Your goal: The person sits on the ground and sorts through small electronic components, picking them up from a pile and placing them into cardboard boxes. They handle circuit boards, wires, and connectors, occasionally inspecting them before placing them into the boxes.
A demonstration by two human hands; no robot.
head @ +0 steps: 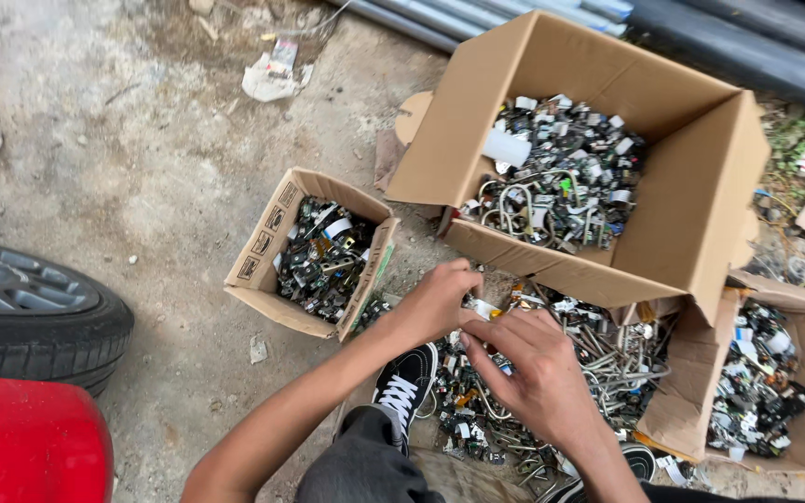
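A: Small white-and-metal scrap piece (484, 308) pinched between both hands, just above the loose heap of dark metal scrap and bent wire hooks (598, 359).

B: Grip?

A: Left hand (435, 303) curled narrow on it; right hand (538, 368) fingertips closed on it too.

B: Risk?

A: Sharp hooks directly beneath could snag bare fingers. If dropped, the piece is likely lost in the heap, short of the small brown cardboard box (263, 270) left of the hands.

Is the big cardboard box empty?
No, the big cardboard box holds a heap of small metal and electronic scrap parts, with bent metal loops among them.
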